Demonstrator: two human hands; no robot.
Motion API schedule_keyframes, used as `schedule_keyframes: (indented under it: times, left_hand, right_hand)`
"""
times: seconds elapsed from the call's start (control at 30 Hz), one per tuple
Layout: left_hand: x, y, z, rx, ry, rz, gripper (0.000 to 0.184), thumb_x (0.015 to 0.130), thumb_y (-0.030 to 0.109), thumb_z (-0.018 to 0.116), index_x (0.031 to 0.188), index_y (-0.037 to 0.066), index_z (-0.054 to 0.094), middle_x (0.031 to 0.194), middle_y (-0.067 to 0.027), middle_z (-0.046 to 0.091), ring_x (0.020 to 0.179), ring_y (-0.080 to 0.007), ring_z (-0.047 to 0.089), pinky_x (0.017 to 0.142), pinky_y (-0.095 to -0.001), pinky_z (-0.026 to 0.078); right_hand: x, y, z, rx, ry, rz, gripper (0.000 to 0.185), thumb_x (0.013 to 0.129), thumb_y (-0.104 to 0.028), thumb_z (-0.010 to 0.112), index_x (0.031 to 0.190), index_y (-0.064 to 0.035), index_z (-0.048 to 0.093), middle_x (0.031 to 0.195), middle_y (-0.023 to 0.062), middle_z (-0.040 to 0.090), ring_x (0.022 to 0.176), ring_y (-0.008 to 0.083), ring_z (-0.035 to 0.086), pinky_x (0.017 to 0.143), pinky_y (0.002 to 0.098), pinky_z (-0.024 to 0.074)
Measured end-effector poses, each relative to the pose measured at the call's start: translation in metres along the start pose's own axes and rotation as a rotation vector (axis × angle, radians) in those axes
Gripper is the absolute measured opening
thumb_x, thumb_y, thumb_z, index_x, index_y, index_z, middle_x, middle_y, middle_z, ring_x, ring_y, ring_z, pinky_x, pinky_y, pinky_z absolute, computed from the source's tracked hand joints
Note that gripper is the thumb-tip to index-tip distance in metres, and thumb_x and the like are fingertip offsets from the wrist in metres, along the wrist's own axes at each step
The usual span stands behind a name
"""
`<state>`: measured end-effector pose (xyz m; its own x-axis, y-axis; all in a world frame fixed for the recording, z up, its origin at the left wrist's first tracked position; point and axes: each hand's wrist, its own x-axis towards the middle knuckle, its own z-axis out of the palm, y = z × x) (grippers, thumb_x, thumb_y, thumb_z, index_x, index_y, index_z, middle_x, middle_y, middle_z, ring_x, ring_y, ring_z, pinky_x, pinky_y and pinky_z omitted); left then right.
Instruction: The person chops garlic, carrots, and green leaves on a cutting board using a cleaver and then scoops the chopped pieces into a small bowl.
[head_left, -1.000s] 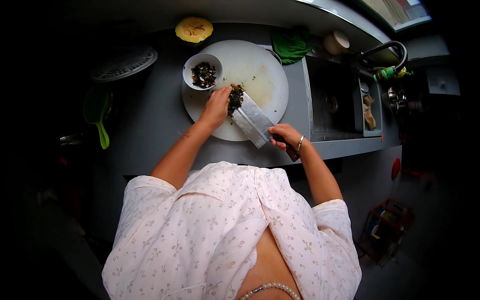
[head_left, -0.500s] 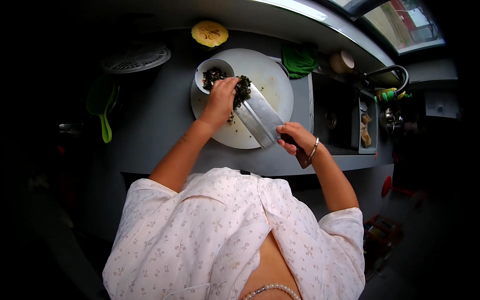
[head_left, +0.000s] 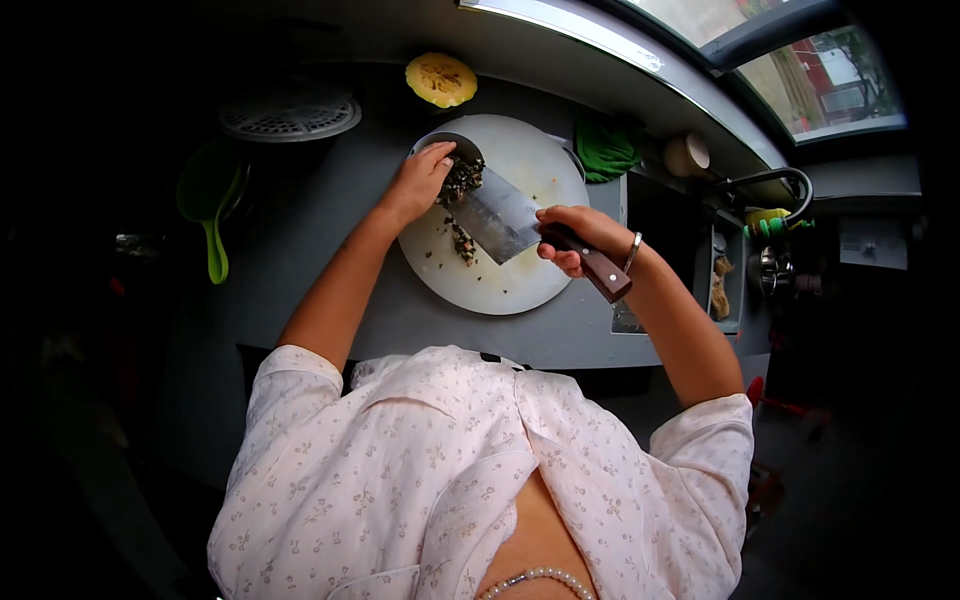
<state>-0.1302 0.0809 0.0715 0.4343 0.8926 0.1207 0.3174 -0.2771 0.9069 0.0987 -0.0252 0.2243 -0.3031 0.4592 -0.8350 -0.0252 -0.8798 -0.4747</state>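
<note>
My right hand grips a cleaver by its dark wooden handle. Its broad blade slants up left over the white round cutting board. Chopped dark greens sit at the blade's far end, by the bowl. My left hand reaches with fingers stretched out over the near left side of the bowl, beside the greens; its fingertips partly cover the bowl's inside. A small heap of chopped bits lies on the board below the blade, with scattered crumbs around it.
A cut yellow squash half stands behind the board. On the left are a green strainer and a grey perforated tray. To the right lie a green cloth, a cup and a sink with a black faucet.
The cleaver has swung up toward the bowl, bringing greens to its edge. My left hand has shifted from the greens onto the bowl's side. More loose bits on the board are uncovered.
</note>
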Motion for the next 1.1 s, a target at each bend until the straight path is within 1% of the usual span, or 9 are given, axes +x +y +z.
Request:
schedule_keyframes:
  times: [0.17,0.23,0.37,0.43,0.47,0.53,0.67,0.83,1.1]
  left_hand:
    - [-0.007,0.012,-0.014,0.022,-0.067,0.152,0.035,0.091,0.005,0.045,0.122,0.003,0.06,0.128,-0.0163,0.057,0.127,-0.0316,0.047,0.107,-0.037,0.035]
    - [-0.013,0.013,-0.02,0.094,-0.136,0.223,0.052,0.081,-0.007,0.042,0.126,0.01,0.06,0.138,-0.0148,0.049,0.137,-0.0308,0.034,0.113,-0.038,0.027]
    - [-0.028,0.027,-0.032,0.118,-0.202,0.223,0.065,0.073,-0.012,0.039,0.127,0.018,0.061,0.144,-0.0147,0.04,0.14,-0.0348,0.026,0.115,-0.0428,0.022]
    - [-0.034,0.03,-0.034,0.273,-0.276,0.238,0.077,0.073,-0.014,0.038,0.135,0.028,0.052,0.152,-0.0103,0.029,0.144,-0.0325,0.017,0.117,-0.0439,0.016]
    - [-0.037,0.033,-0.035,0.273,-0.276,0.238,0.077,0.073,-0.014,0.038,0.135,0.028,0.052,0.152,-0.0103,0.029,0.144,-0.0325,0.017,0.117,-0.0439,0.016]
    - [-0.042,0.038,-0.036,0.509,-0.391,0.239,0.09,0.067,-0.018,0.038,0.143,0.03,0.041,0.157,-0.0057,0.018,0.146,-0.0316,0.007,0.118,-0.0451,0.009]
    - [-0.044,0.031,-0.034,0.56,-0.414,0.199,0.095,0.066,-0.021,0.039,0.145,0.032,0.037,0.159,-0.0031,0.013,0.147,-0.0289,0.004,0.118,-0.0453,0.007]
    - [-0.036,0.014,-0.036,0.659,-0.308,0.233,0.096,0.066,-0.022,0.042,0.145,0.032,0.037,0.159,-0.0016,0.013,0.147,-0.0256,0.003,0.119,-0.0459,0.006]
    - [-0.026,0.039,-0.025,0.585,-0.342,0.266,0.092,0.069,-0.021,0.039,0.143,0.033,0.04,0.158,-0.0006,0.014,0.147,-0.0273,0.006,0.119,-0.0436,0.008]
  right_hand:
    - [-0.005,-0.019,0.005,-0.06,0.035,0.028,0.023,0.095,-0.029,0.049,0.085,-0.0087,0.047,0.065,0.0029,0.059,0.043,0.0053,0.048,0.039,0.0222,0.0396]
    - [-0.008,-0.023,0.004,-0.063,0.016,0.029,0.023,0.095,-0.03,0.048,0.085,-0.0093,0.047,0.065,0.0023,0.059,0.043,0.005,0.047,0.038,0.0221,0.0392]
    - [-0.013,-0.026,0.002,-0.061,0.004,0.046,0.022,0.095,-0.03,0.047,0.084,-0.0107,0.047,0.064,0.0015,0.059,0.041,0.0043,0.046,0.036,0.0216,0.0373]
    - [-0.014,-0.025,0.001,-0.06,-0.011,0.052,0.022,0.095,-0.03,0.047,0.084,-0.0108,0.047,0.064,0.0014,0.059,0.041,0.0042,0.045,0.036,0.0215,0.0368]
    - [-0.013,-0.024,0.0,-0.054,0.001,0.05,0.022,0.095,-0.03,0.048,0.083,-0.0109,0.047,0.063,0.0015,0.059,0.04,0.004,0.045,0.035,0.0211,0.0361]
    - [-0.014,-0.024,-0.001,-0.049,0.013,0.048,0.022,0.095,-0.03,0.048,0.083,-0.011,0.047,0.063,0.0017,0.06,0.04,0.0038,0.045,0.035,0.0206,0.0355]
    - [-0.019,-0.022,-0.002,-0.027,-0.015,0.022,0.023,0.094,-0.029,0.049,0.08,-0.0108,0.046,0.063,0.0024,0.06,0.039,0.0036,0.044,0.033,0.0198,0.0343]
    - [-0.026,-0.02,-0.005,-0.057,0.021,0.019,0.024,0.093,-0.028,0.049,0.078,-0.01,0.046,0.062,0.0028,0.059,0.038,0.0041,0.045,0.033,0.0205,0.0358]
    - [-0.034,-0.019,0.001,-0.099,0.082,0.006,0.026,0.094,-0.029,0.048,0.077,-0.0084,0.048,0.061,0.0029,0.058,0.037,0.0046,0.045,0.032,0.0209,0.037]
